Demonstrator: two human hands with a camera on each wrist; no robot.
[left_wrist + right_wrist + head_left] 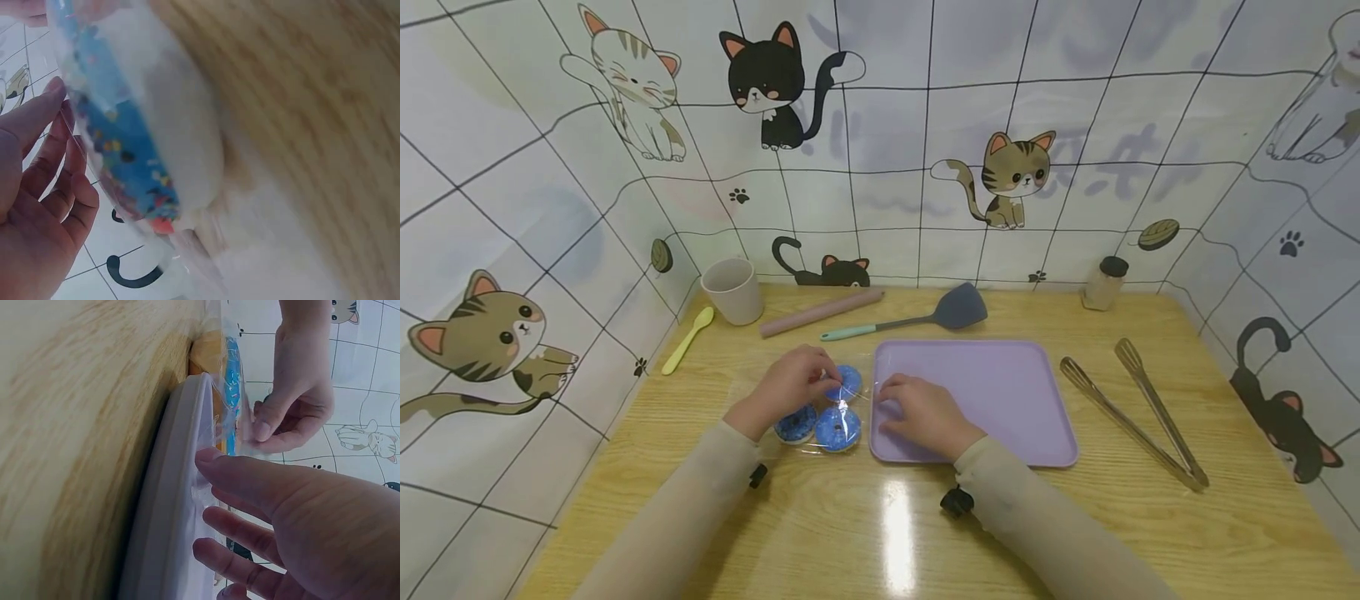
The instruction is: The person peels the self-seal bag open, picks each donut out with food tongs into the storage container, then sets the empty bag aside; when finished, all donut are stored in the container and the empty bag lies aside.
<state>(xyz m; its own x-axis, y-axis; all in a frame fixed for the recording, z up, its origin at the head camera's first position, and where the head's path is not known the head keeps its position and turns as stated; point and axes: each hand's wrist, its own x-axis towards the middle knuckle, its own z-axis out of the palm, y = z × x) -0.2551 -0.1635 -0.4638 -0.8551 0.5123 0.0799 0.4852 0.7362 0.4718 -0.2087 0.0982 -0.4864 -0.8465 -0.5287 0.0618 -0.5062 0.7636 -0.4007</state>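
Blue-iced doughnuts [838, 430] lie in a clear plastic bag [862, 382] on the table. Colourful sprinkles show on a doughnut [125, 140] in the left wrist view. My left hand [793, 379] is over the bag and pinches its film between thumb and finger, and partly hides the doughnuts. Beside the bag is a lilac tray [1000, 400]. My right hand [928, 412] is over the tray's left side, fingers loosely bent, with the thumb close to the rim in the right wrist view. Whether that thumb touches the bag, I cannot tell.
Behind the bag lie a rolling pin [822, 312] and a spatula [958, 308]. A beige cup [733, 292] and yellow spoon [688, 342] are at the back left. Metal tongs [1138, 425] lie right of the tray, and a black-capped jar [1105, 285] stands behind.
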